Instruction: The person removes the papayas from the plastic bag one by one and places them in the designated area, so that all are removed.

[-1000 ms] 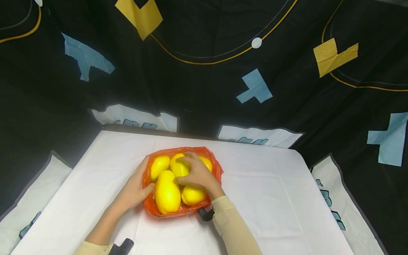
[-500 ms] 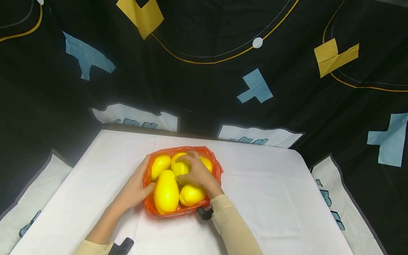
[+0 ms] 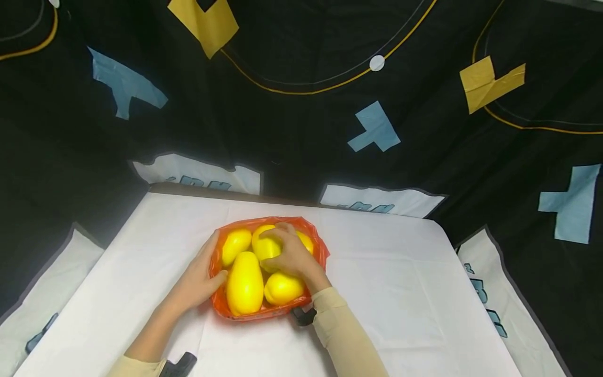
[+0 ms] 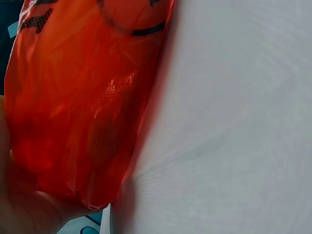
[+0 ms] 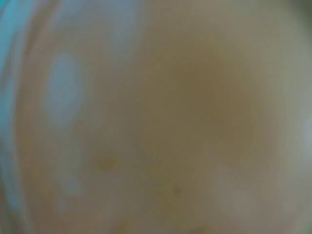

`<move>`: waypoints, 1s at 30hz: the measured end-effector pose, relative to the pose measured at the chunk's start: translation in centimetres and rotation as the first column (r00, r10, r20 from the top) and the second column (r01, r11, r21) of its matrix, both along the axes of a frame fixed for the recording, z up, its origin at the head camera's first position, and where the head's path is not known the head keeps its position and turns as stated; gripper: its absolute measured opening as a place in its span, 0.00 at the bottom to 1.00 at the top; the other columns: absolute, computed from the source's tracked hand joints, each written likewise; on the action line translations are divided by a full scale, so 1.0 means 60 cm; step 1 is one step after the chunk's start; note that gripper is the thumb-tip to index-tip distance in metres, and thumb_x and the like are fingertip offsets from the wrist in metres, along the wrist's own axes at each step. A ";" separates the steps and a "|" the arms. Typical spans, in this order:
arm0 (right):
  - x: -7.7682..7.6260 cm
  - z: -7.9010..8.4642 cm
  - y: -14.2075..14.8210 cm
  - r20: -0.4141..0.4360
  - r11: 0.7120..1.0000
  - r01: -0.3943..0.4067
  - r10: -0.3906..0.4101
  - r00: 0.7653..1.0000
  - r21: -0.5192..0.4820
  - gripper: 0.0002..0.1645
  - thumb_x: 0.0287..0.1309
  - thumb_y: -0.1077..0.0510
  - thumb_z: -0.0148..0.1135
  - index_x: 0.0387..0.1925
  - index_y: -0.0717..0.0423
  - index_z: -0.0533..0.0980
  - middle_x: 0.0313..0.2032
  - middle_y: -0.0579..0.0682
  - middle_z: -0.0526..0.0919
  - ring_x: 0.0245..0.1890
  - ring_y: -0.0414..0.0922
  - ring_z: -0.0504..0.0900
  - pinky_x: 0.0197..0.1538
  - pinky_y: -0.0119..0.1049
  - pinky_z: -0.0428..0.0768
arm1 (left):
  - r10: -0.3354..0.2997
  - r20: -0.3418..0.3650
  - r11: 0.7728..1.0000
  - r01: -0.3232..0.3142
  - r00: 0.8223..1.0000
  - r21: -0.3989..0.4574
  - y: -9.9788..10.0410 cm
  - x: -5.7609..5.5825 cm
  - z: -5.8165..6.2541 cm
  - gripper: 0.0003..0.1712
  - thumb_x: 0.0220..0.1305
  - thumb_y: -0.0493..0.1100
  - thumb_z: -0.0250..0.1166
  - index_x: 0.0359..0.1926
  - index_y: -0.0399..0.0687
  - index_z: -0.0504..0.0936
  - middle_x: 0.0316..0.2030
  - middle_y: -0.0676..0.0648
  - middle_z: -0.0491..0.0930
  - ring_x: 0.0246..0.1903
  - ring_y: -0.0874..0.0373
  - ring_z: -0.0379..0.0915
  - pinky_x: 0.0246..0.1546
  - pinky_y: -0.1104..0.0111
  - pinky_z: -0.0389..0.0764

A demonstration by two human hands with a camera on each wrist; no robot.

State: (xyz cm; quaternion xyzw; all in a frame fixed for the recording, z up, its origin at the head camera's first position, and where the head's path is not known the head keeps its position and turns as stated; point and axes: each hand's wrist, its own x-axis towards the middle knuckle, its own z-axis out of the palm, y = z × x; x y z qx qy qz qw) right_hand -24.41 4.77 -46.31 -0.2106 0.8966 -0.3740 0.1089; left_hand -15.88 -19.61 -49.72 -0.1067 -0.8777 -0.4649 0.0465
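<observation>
A red plastic bag [image 3: 321, 246] stands open on the white table, holding several yellow fruits. My left hand [image 3: 200, 277] holds the bag's left side, thumb over the rim and fingers along the outside. In the left wrist view, the red bag wall [image 4: 83, 107] fills the left part, and part of the left hand [image 4: 29, 209] shows below it. My right hand [image 3: 294, 254] reaches into the bag, thumb and fingers curved round a round yellow fruit [image 3: 265, 245]. Near it lie a large oval yellow fruit [image 3: 245, 285] and a smaller lemon-shaped one [image 3: 284, 289]. The right wrist view is blurred.
The white tabletop [image 3: 386, 293] spreads around the bag. Behind it hangs a black cloth [image 3: 282, 141] with yellow and blue patches. Dark wrist straps [image 3: 179, 365] show at both sleeves.
The large oval fruit and the lemon-shaped one have shifted slightly left in the bag. My right fingers have moved a little on the round fruit. The left hand keeps its place.
</observation>
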 end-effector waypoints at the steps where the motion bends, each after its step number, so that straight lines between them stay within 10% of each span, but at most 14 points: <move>1: 0.002 0.000 0.000 -0.013 1.000 0.001 -0.001 1.000 -0.001 0.34 0.41 0.49 0.77 0.53 0.25 0.76 0.68 0.40 0.58 0.59 0.48 0.65 0.54 0.52 0.77 | 0.002 -0.002 1.000 -0.002 1.000 0.001 0.000 0.001 0.000 0.57 0.59 0.36 0.63 0.78 0.56 0.35 0.77 0.49 0.40 0.74 0.46 0.41 0.68 0.43 0.54; 30: 0.052 0.039 0.071 -0.219 0.978 0.019 -0.065 0.973 -0.208 0.36 0.35 0.54 0.76 0.52 0.30 0.77 0.69 0.40 0.58 0.62 0.47 0.65 0.52 0.45 0.80 | -0.012 -0.021 1.000 0.013 1.000 0.022 -0.002 -0.001 -0.002 0.58 0.58 0.33 0.63 0.78 0.59 0.35 0.77 0.50 0.41 0.73 0.46 0.43 0.67 0.42 0.56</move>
